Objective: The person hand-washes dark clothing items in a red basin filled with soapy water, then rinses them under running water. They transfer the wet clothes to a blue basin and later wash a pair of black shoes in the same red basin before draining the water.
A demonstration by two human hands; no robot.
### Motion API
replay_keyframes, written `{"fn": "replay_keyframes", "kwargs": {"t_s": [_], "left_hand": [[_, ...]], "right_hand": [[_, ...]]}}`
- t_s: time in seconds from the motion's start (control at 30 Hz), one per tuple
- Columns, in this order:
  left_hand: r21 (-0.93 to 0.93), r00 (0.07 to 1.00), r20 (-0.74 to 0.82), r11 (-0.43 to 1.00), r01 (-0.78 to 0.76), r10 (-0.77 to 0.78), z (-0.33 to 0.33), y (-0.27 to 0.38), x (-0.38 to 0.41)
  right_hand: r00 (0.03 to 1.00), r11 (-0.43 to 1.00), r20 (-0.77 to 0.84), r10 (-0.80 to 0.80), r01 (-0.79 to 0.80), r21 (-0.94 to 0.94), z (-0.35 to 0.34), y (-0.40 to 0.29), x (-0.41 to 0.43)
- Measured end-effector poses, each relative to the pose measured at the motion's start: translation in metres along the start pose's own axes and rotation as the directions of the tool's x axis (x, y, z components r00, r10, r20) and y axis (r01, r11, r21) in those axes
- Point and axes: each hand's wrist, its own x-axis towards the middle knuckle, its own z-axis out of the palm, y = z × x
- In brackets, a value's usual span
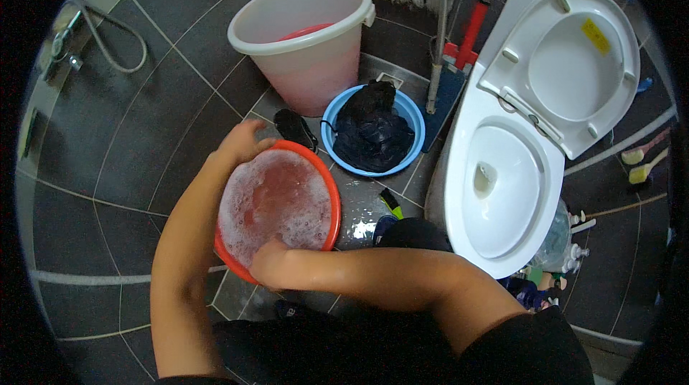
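Note:
A round red plastic basin (335,207) full of sudsy water (285,199) stands on the tiled floor before me. At its upper left rim is my left hand (245,143), fingers spread over the edge; its grip on the rim cannot be made out. My right hand (272,264) lies at the basin's near rim, with its fingertips hidden at the suds. Beyond the basin to the right, a light blue basin (419,140) holds dark wet-looking cloth (377,126).
A tall whitish plastic bucket (317,70) stands behind the basins, with a black shoe (295,129) below it. A green-and-black brush (392,203) lies on the wet floor. The white toilet (503,191), lid up, is at right, beside mop handles (438,35). Bottles (570,258) cluster near it.

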Motion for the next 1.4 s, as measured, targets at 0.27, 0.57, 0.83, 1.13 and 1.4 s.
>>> {"fn": "replay_keyframes", "kwargs": {"t_s": [0.27,0.57,0.83,1.13,1.4], "left_hand": [[-0.192,0.890,0.154,0.870,0.454,-0.430,0.030,-0.132,-0.220],[-0.598,0.617,0.169,0.418,0.684,-0.769,0.090,-0.242,-0.437],[-0.676,0.832,-0.101,0.651,0.346,-0.546,0.035,-0.083,-0.358],[-0.469,0.965,-0.082,0.864,0.184,-0.249,0.093,-0.038,-0.310],[-0.524,0.882,-0.195,0.806,0.276,-0.429,0.083,-0.064,-0.309]], "right_hand": [[0.995,0.998,0.101,-0.009,0.003,0.056,-0.003,0.007,-0.001],[0.983,0.985,0.073,0.167,-0.170,0.038,-0.003,0.054,0.021],[0.898,0.904,-0.118,0.423,-0.411,0.117,-0.018,0.110,0.007],[0.673,0.767,-0.375,0.637,-0.604,0.217,-0.045,0.098,-0.013],[0.489,0.668,-0.545,0.681,-0.720,0.189,-0.047,0.109,-0.021]]}}
